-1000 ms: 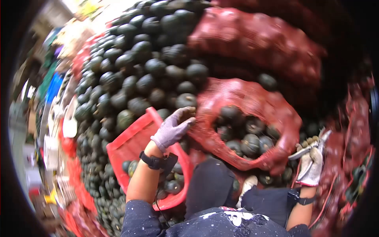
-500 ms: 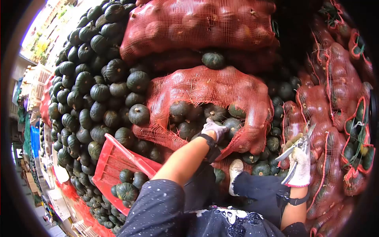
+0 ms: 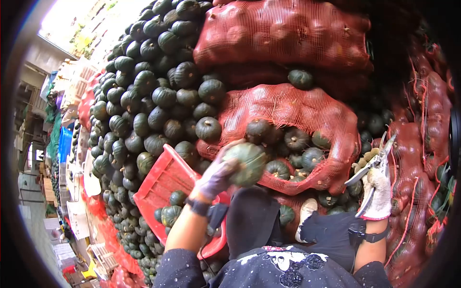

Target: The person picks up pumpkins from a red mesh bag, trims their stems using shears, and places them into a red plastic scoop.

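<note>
My left hand [image 3: 217, 174], in a thin glove, is closed around a dark green kabocha squash [image 3: 248, 164]. It lifts the squash between the red plastic basket [image 3: 156, 180] and the torn-open red mesh sack [image 3: 288, 103]. Inside the sack's opening lie several more squashes [image 3: 277, 169]. Over at the right, my gloved right hand [image 3: 377, 193] grips a pair of pruning shears [image 3: 369, 169], blades pointing up. Several squashes [image 3: 171, 215] rest in the basket, partly hidden by my left forearm.
A large pile of loose squashes [image 3: 139, 103] rises at the left. Another full mesh sack [image 3: 283, 36] lies behind, with a single squash [image 3: 300, 79] at its front edge. Filled sacks [image 3: 408, 144] are stacked at the right. My shoe [image 3: 306, 216] stands beside the open sack.
My left hand has come out of the open sack with a squash and moved left toward the basket. My right hand still holds the shears. The view has turned slightly left.
</note>
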Action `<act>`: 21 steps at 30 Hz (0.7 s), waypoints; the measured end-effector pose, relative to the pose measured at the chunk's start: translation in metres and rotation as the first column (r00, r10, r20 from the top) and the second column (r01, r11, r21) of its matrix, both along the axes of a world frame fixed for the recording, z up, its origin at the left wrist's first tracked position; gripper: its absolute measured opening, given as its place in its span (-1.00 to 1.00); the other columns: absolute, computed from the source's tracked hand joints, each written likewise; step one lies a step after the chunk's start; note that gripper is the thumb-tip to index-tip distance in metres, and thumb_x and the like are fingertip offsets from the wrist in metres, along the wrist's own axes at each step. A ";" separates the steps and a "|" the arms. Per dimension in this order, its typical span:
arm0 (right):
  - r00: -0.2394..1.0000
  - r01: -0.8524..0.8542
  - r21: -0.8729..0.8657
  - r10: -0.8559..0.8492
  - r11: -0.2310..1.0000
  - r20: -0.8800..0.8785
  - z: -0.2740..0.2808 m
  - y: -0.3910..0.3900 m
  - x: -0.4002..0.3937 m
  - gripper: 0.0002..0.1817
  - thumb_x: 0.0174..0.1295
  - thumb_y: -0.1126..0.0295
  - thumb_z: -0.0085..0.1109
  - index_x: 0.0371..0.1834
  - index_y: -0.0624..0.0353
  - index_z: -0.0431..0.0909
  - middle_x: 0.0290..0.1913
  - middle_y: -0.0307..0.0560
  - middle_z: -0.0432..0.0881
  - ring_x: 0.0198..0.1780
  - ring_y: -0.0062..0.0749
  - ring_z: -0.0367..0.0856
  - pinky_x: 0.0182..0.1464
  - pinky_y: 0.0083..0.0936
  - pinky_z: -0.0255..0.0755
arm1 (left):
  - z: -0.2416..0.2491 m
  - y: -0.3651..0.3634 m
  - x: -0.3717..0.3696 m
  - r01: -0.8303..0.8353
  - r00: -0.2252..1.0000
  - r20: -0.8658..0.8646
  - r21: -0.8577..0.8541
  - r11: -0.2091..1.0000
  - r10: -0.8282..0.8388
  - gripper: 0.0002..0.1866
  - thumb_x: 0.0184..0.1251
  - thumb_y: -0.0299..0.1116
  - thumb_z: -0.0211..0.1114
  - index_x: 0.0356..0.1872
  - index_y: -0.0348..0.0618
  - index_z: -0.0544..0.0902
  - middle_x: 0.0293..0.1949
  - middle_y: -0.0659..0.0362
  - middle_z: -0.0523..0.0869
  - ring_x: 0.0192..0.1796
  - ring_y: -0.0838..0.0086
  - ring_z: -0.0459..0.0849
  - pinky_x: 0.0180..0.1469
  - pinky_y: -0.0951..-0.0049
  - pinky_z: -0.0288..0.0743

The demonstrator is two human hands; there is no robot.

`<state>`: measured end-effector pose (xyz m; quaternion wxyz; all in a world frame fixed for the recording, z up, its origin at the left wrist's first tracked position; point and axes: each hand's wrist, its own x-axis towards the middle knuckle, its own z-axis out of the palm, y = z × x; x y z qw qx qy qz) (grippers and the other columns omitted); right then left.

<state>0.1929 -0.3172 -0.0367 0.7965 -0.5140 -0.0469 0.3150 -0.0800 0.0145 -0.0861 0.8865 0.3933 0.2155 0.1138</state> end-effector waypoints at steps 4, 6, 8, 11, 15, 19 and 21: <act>0.999 -0.021 0.032 0.022 0.999 -0.031 -0.015 -0.006 0.008 -0.36 0.27 0.56 0.16 0.47 0.08 0.34 0.22 -0.07 0.61 0.20 -0.22 0.65 0.39 -0.07 0.47 | 0.034 0.020 -0.130 0.066 0.820 -0.556 0.330 0.942 0.138 -0.17 0.17 -0.17 0.53 0.44 -0.25 0.39 0.16 0.03 0.66 0.22 0.25 0.66 0.31 0.22 0.52; 0.989 0.074 -0.016 -0.075 0.997 -0.131 -0.014 -0.003 0.009 -0.27 0.19 0.77 0.10 0.45 -0.03 0.33 0.18 -0.10 0.61 0.07 -0.18 0.71 0.29 -0.01 0.56 | 0.058 0.024 -0.144 0.667 0.454 -0.838 0.545 0.509 0.303 -0.31 0.28 -0.09 0.47 0.37 -0.20 0.51 0.04 -0.03 0.73 0.16 0.29 0.71 0.26 0.33 0.54; 0.990 0.085 -0.063 -0.091 0.994 -0.106 -0.013 -0.001 0.006 -0.27 0.17 0.77 0.07 0.45 0.01 0.34 0.18 -0.09 0.62 0.07 -0.20 0.72 0.28 -0.02 0.57 | 0.065 0.020 -0.099 0.482 0.644 -0.684 0.710 0.513 0.341 -0.40 0.36 -0.11 0.42 0.35 -0.16 0.55 0.05 -0.07 0.73 0.14 0.22 0.72 0.23 0.30 0.55; 0.995 0.057 -0.033 -0.059 0.998 -0.083 -0.008 0.000 0.002 -0.30 0.18 0.74 0.10 0.44 0.03 0.36 0.17 -0.09 0.62 0.08 -0.22 0.72 0.28 -0.07 0.58 | 0.022 0.038 -0.007 0.388 0.842 -0.539 0.634 0.669 0.022 -0.51 0.53 -0.19 0.26 0.34 -0.27 0.54 0.18 0.05 0.72 0.25 0.40 0.64 0.33 0.38 0.47; 0.992 0.107 -0.266 -0.085 0.958 0.094 0.013 0.000 -0.017 -0.32 0.18 0.64 0.17 0.44 0.12 0.35 0.17 -0.13 0.62 0.12 -0.31 0.69 0.28 -0.30 0.58 | -0.106 0.048 0.102 0.623 0.781 -0.605 0.773 -0.124 0.155 0.03 0.04 -0.07 0.57 0.53 -0.20 0.24 0.52 -0.18 0.26 0.48 -0.11 0.35 0.54 0.11 0.22; 0.982 0.162 -0.367 -0.113 0.916 0.152 0.014 -0.019 -0.025 -0.31 0.17 0.62 0.17 0.45 0.11 0.34 0.18 -0.16 0.60 0.17 -0.39 0.64 0.22 -0.44 0.57 | -0.121 0.052 0.158 0.700 0.706 -0.622 0.686 -0.200 0.338 -0.15 -0.12 -0.05 0.64 0.23 -0.09 0.42 0.26 -0.03 0.51 0.29 -0.01 0.53 0.22 0.05 0.55; 0.982 0.172 -0.405 -0.126 0.898 0.139 0.016 -0.026 -0.032 -0.30 0.18 0.64 0.12 0.47 0.10 0.33 0.19 -0.16 0.59 0.16 -0.42 0.64 0.20 -0.49 0.56 | -0.096 0.057 0.150 0.583 0.777 -0.546 0.812 -0.032 0.315 -0.32 -0.07 -0.06 0.61 0.06 -0.13 0.54 0.02 -0.03 0.67 0.07 0.09 0.70 0.12 0.13 0.60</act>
